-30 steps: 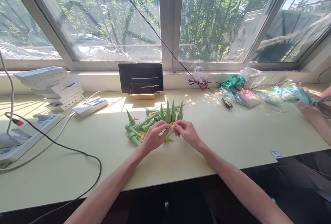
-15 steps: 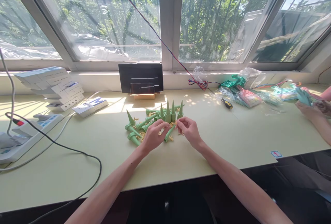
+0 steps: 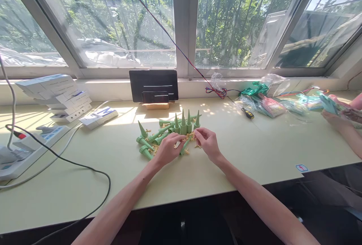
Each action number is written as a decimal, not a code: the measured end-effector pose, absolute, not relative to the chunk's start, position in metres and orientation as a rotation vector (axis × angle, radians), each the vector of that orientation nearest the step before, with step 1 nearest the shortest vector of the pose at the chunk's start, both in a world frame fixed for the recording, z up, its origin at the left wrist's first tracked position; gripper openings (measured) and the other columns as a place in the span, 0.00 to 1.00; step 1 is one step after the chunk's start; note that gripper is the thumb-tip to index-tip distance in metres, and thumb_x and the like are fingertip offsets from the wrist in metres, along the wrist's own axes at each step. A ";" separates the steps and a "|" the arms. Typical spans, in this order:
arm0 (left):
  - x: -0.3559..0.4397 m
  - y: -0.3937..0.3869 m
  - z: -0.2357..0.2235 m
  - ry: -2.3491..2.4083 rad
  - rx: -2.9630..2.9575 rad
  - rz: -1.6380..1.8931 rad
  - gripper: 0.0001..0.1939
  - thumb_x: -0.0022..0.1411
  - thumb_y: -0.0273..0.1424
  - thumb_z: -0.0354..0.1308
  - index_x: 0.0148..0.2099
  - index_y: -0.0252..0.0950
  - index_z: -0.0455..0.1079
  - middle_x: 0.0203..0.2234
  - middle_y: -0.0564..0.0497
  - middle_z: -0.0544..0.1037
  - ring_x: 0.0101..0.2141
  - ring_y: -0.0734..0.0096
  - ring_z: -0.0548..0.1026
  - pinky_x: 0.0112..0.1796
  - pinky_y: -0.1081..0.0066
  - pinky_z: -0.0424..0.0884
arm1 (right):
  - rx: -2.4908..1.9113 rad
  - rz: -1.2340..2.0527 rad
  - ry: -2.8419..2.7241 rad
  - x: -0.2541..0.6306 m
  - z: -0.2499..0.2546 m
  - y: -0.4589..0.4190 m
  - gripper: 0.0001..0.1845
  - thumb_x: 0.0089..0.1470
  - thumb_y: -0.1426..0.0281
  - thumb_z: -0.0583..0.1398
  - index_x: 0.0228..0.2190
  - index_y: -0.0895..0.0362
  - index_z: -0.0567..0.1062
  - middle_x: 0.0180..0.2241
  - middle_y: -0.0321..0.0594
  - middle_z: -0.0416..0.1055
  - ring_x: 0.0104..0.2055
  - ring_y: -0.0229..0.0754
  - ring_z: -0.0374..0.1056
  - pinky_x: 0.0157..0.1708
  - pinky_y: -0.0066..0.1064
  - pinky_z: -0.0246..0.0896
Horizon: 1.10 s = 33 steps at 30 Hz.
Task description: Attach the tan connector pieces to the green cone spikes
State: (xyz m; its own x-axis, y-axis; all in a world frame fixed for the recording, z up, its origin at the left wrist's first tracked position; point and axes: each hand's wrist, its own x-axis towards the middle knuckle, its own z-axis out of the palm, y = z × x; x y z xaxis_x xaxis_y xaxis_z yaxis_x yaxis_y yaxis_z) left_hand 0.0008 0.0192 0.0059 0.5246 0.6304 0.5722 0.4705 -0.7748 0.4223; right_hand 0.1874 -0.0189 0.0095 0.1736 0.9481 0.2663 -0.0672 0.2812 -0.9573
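Both hands work low over a pile of green plastic cone-shaped spikes (image 3: 144,151) and small yellow pegs (image 3: 186,151). My left hand (image 3: 169,147) is closed, thumb and fingertips together at the pile's right side; what it may pinch is too small to make out. My right hand (image 3: 207,143) pinches a small yellow peg (image 3: 192,133) at its fingertips, pointing toward the left hand. Just beyond the hands several green spikes (image 3: 183,124) stand upright in a row, points up. Others lie on their sides, partly hidden behind my left hand.
Behind the pile a black tablet (image 3: 152,81) leans in a stand with a phone. White boxes (image 3: 62,98) and a power strip (image 3: 34,150) with cables are at left. At right lie a screwdriver (image 3: 248,113) and bagged items (image 3: 271,105); another person's hand (image 3: 336,121) holds something.
My right hand has shifted very slightly, and a yellow peg on the table below it shows more clearly. The left hand stays nearly still.
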 end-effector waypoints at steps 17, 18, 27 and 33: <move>0.000 0.017 0.008 0.990 2.581 0.885 0.09 0.63 0.37 0.59 0.39 0.38 0.76 0.27 0.52 0.78 0.20 0.74 0.69 0.24 0.73 0.65 | -1.058 0.893 -1.213 0.188 0.005 -0.018 0.17 0.56 0.54 0.62 0.30 0.56 0.74 0.24 0.36 0.69 0.20 0.35 0.61 0.19 0.28 0.59; 0.000 0.016 0.008 0.991 2.587 0.865 0.09 0.63 0.37 0.59 0.40 0.38 0.76 0.27 0.52 0.78 0.20 0.74 0.69 0.24 0.73 0.65 | -1.057 0.892 -1.216 0.188 0.005 -0.018 0.17 0.56 0.54 0.61 0.29 0.56 0.74 0.24 0.36 0.69 0.20 0.35 0.61 0.19 0.28 0.59; -0.001 0.014 0.011 0.943 2.631 0.799 0.14 0.61 0.38 0.60 0.47 0.40 0.76 0.28 0.51 0.79 0.25 0.69 0.74 0.27 0.72 0.67 | -1.051 0.874 -1.245 0.187 0.005 -0.019 0.17 0.57 0.54 0.61 0.30 0.56 0.74 0.25 0.36 0.70 0.20 0.35 0.61 0.19 0.28 0.59; -0.002 0.014 0.008 0.928 2.668 0.775 0.15 0.61 0.36 0.61 0.50 0.40 0.75 0.29 0.50 0.80 0.27 0.66 0.76 0.30 0.69 0.69 | -1.050 0.878 -1.269 0.186 0.005 -0.020 0.17 0.58 0.54 0.60 0.30 0.55 0.73 0.25 0.37 0.71 0.20 0.36 0.61 0.21 0.29 0.60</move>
State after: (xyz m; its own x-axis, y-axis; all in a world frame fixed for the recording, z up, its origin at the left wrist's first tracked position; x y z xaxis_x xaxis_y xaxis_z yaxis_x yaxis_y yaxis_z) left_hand -0.0020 0.0143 0.0084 0.6630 0.6268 0.4094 0.5150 -0.7787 0.3582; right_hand 0.1865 -0.0201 0.0048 0.1176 0.9438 0.3088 0.0440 0.3057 -0.9511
